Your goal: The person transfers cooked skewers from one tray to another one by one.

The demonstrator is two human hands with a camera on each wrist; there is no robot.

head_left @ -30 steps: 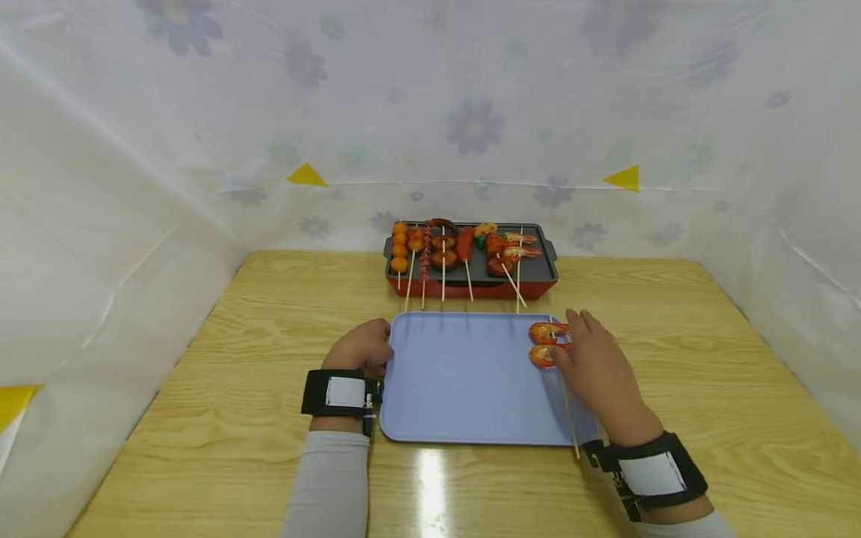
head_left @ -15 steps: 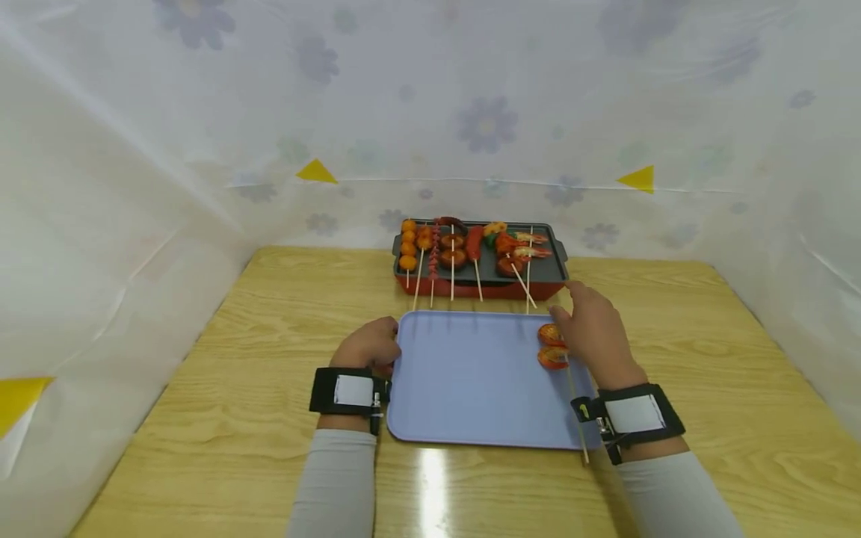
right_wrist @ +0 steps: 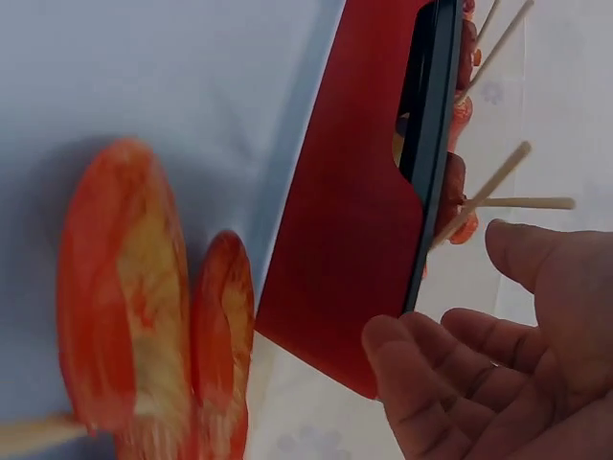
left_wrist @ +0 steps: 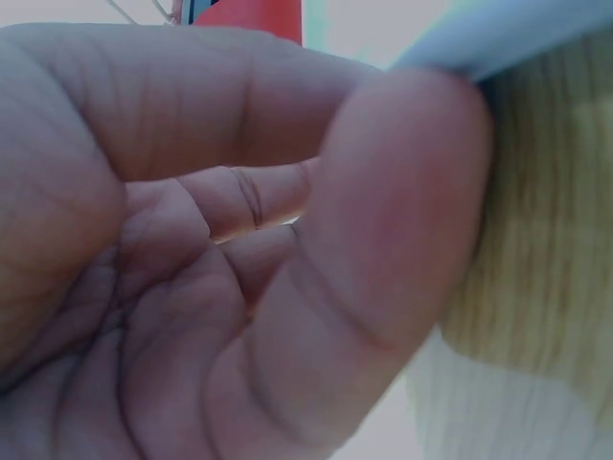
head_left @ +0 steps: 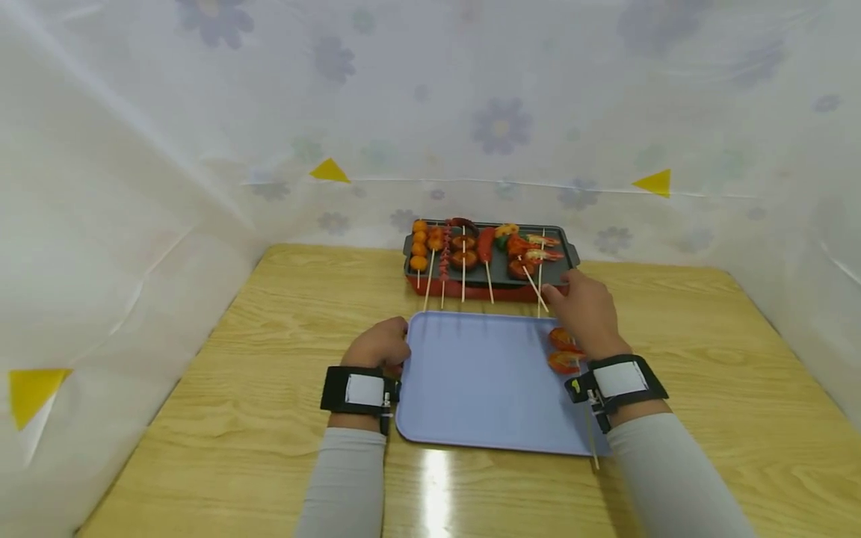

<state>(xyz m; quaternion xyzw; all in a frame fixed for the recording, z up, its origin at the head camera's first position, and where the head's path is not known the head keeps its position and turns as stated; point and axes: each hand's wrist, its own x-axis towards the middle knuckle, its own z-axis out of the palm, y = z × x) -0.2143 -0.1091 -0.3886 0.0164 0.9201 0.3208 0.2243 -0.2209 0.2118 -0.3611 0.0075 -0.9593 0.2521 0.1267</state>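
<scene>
Right hand (head_left: 587, 310) advanced; fingers (right_wrist: 450, 359) beside skewer stick (right_wrist: 482, 193).

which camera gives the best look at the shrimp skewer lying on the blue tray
The right wrist view: the shrimp skewer fills the frame close up, two shrimp on a stick end, lying on the blue tray. The head view shows it small, partly behind the right hand. The left wrist view shows none of it.

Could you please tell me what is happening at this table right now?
A person is working between a red grill with a dark plate, loaded with food skewers, and a light blue plastic tray on the wooden table. One shrimp skewer lies on the tray. The right hand, fingers relaxed and holding nothing, reaches toward the wooden sticks at the grill's right end. The left hand, fingers curled, rests at the tray's left edge.
</scene>
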